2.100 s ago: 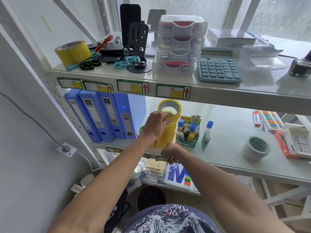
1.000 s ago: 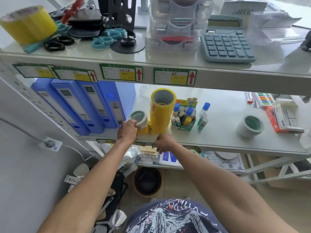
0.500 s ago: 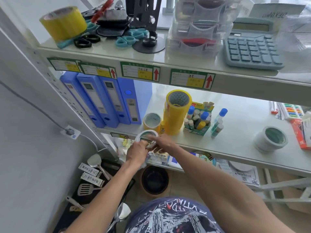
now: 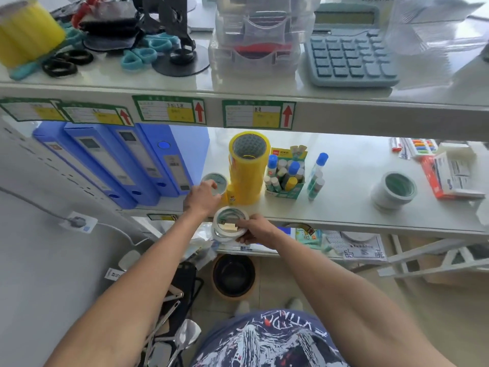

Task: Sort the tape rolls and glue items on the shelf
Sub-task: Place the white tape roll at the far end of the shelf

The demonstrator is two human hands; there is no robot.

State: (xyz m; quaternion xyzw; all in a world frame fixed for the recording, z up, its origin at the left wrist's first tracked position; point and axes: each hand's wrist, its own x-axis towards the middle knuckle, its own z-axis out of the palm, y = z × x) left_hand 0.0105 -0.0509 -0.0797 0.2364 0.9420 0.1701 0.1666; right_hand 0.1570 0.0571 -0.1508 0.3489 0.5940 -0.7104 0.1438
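A tall stack of yellow tape rolls (image 4: 248, 168) stands on the middle shelf (image 4: 344, 207). Left of it sits a small white tape roll (image 4: 215, 180), and my left hand (image 4: 202, 198) rests on its near side, fingers curled around it. My right hand (image 4: 255, 229) holds thin white tape rolls (image 4: 229, 223) just in front of the shelf edge. A green box of glue sticks (image 4: 287, 176) and two loose glue bottles (image 4: 317, 173) stand right of the yellow stack. Another white tape stack (image 4: 394, 190) sits farther right.
Blue binders (image 4: 111, 160) fill the shelf's left end. Marker pens (image 4: 420, 145) and a red-and-white box (image 4: 452, 178) lie at the right. The top shelf holds a yellow tape roll (image 4: 26, 30), scissors (image 4: 148, 50), clear drawers (image 4: 256, 35) and a calculator (image 4: 349, 54). A bin (image 4: 234, 276) stands below.
My left hand has moved up from the thin white rolls to the small white roll beside the yellow stack. My right hand now holds the thin rolls alone.
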